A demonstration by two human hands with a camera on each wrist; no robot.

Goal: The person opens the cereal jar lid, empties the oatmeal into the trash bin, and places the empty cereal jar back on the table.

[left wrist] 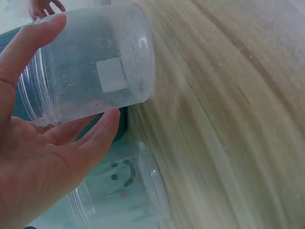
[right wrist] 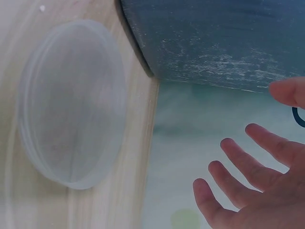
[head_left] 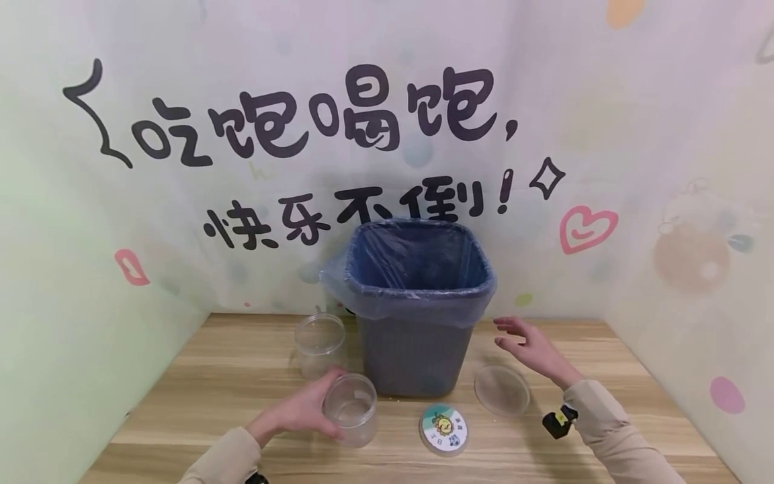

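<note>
In the head view my left hand (head_left: 306, 408) holds a clear plastic jar (head_left: 352, 413), thumb on one side and fingers on the other. The left wrist view shows this jar (left wrist: 93, 62) without a lid, a whitish square patch on it. A second clear jar (head_left: 321, 343) stands behind the left hand, left of the bin. My right hand (head_left: 532, 345) hovers to the right of the blue-grey trash bin (head_left: 411, 356), fingers spread and holding nothing. Below that hand a translucent round lid (head_left: 502, 390) lies on the table. A printed round lid (head_left: 444, 428) lies in front of the bin.
A thin clear bag (head_left: 417, 308) lines the bin and folds over its rim. The bin stands at the back of the wood-grain table (head_left: 242, 383). Printed wall cloth (head_left: 290, 54) encloses the table behind and at both sides.
</note>
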